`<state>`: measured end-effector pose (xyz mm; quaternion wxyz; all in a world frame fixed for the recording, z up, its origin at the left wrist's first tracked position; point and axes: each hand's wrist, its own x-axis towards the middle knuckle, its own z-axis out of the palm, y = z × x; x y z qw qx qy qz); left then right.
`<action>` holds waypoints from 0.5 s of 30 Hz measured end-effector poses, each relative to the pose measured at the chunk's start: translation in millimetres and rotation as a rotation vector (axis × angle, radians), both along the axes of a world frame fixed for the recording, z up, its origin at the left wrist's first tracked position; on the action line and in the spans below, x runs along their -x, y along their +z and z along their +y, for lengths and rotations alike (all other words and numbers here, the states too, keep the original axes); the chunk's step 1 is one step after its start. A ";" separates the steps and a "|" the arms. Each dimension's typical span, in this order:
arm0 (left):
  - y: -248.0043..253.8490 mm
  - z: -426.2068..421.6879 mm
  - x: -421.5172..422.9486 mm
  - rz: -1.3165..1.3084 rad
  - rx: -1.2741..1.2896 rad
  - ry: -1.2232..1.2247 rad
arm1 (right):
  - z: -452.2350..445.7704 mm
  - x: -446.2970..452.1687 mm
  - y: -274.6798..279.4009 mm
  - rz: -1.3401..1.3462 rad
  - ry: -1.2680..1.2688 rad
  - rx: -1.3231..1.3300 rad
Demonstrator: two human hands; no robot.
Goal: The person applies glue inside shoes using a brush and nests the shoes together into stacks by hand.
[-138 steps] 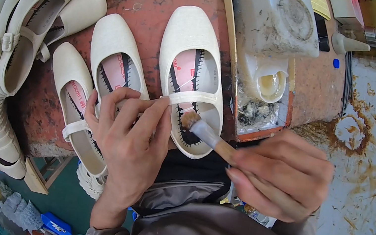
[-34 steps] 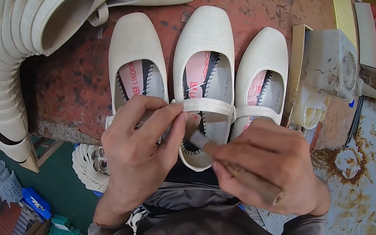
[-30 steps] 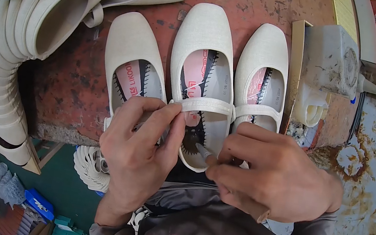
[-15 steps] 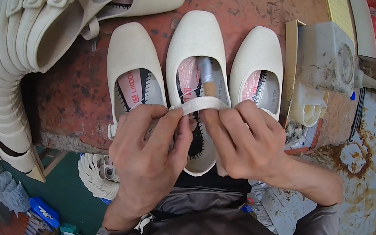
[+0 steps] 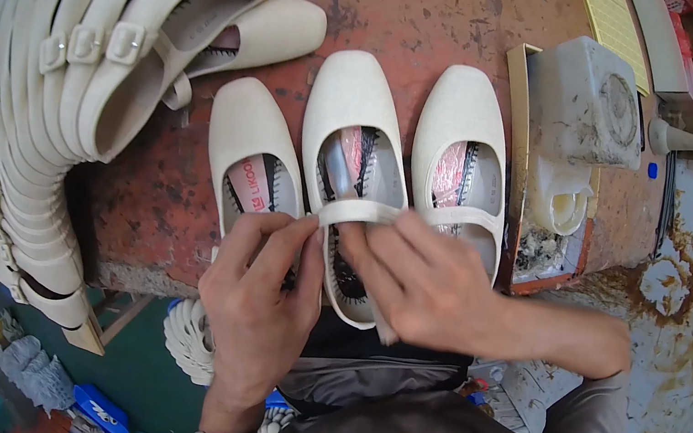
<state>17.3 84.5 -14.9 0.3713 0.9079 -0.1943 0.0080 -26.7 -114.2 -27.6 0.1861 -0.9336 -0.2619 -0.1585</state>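
The left hand (image 5: 263, 295) pinches a shoe strap (image 5: 358, 211); the right (image 5: 432, 283) grips a brush (image 5: 338, 170).

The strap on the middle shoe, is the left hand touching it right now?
Touching. The head view shows the fingertips of the left hand meeting the near-left end of the strap, with no gap visible there.

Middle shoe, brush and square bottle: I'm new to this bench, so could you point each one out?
Middle shoe (image 5: 357, 89): head view, on its toe.
Brush (image 5: 337, 170): head view, on the pale band above the handle.
Square bottle (image 5: 581, 105): head view, on its stained side.
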 end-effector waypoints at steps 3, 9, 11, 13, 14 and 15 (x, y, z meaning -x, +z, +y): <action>13.0 22.5 -3.1 -0.082 -0.058 0.018 | 3.3 37.3 40.9 0.152 -0.007 -0.100; 0.3 52.0 2.7 0.066 -0.230 -0.059 | -47.2 70.3 76.9 -0.237 -0.210 -0.459; -8.5 39.4 11.2 0.099 -0.175 0.007 | -74.1 85.9 96.3 -0.258 -0.455 -0.428; -8.0 27.6 18.0 0.063 -0.165 0.038 | -101.0 100.3 118.5 -0.068 -0.721 -0.189; -9.0 23.3 17.8 0.042 -0.168 0.030 | -111.5 100.5 119.8 0.027 -0.815 -0.056; -9.9 20.5 17.3 0.020 -0.174 0.017 | -119.1 99.0 109.4 0.065 -0.837 -0.088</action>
